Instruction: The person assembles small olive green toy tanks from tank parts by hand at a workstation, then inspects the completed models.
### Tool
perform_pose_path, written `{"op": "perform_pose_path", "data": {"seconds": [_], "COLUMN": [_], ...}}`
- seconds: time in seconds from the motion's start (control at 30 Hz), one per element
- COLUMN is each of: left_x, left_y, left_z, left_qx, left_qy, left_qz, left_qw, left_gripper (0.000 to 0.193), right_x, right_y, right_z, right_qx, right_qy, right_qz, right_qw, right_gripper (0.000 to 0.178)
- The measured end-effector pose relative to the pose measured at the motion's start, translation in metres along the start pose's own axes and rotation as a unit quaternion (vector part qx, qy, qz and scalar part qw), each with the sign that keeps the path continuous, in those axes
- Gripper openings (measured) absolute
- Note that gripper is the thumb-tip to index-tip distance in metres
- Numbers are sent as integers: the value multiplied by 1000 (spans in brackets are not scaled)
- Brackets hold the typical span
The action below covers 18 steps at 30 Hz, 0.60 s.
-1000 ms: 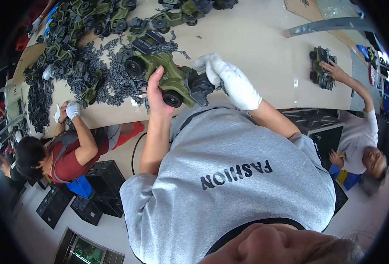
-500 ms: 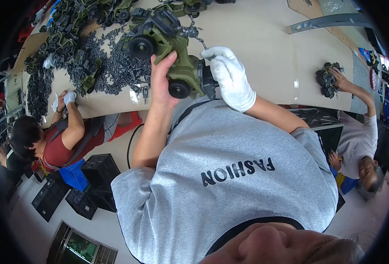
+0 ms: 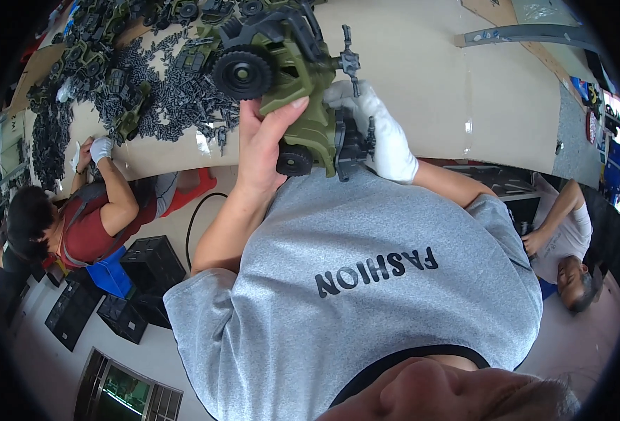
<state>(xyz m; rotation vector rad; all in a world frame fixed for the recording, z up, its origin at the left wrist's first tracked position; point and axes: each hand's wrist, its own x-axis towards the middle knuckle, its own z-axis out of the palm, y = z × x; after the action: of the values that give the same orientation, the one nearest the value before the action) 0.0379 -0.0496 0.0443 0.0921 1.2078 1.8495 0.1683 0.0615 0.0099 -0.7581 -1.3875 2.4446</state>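
Note:
A green and black toy jeep (image 3: 292, 105) with thick black wheels is held up over the table's near edge. My bare left hand (image 3: 264, 144) is closed round its side, the thumb pressed on the green body between the wheels. My right hand (image 3: 387, 133), in a white glove, is closed against the jeep's right side; some of its fingertips are hidden behind the black parts. A small grey gun-like piece (image 3: 350, 62) sticks out from the jeep just above the gloved fingers.
Many small dark grey parts (image 3: 162, 98) lie heaped on the table at the left, with more toy jeeps (image 3: 85, 59) behind them. A co-worker in red (image 3: 99, 217) works at the left, another in a pale shirt (image 3: 563, 231) at the right. Black crates (image 3: 152, 263) stand on the floor.
The jeep has come closer and tilted, showing more of its wheels, and my gloved hand has moved in against it. The right co-worker's hand and the jeep under it have left the table.

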Motion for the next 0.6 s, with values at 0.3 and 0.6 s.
{"op": "perform_pose_path", "data": {"seconds": [0.3, 0.6], "left_x": [89, 213], "left_y": [-109, 8], "left_z": [-24, -124], "left_qx": [178, 789], "left_qy": [12, 69], "left_qz": [-103, 295], "left_qw": [978, 534], "left_gripper": [50, 56], "right_x": [36, -46], "right_y": [41, 38], "right_z": [-83, -321], "right_qx": [109, 234], "right_qy": [65, 432], "right_qz": [193, 5], "right_qw": [973, 871], "right_gripper": [88, 38]}}
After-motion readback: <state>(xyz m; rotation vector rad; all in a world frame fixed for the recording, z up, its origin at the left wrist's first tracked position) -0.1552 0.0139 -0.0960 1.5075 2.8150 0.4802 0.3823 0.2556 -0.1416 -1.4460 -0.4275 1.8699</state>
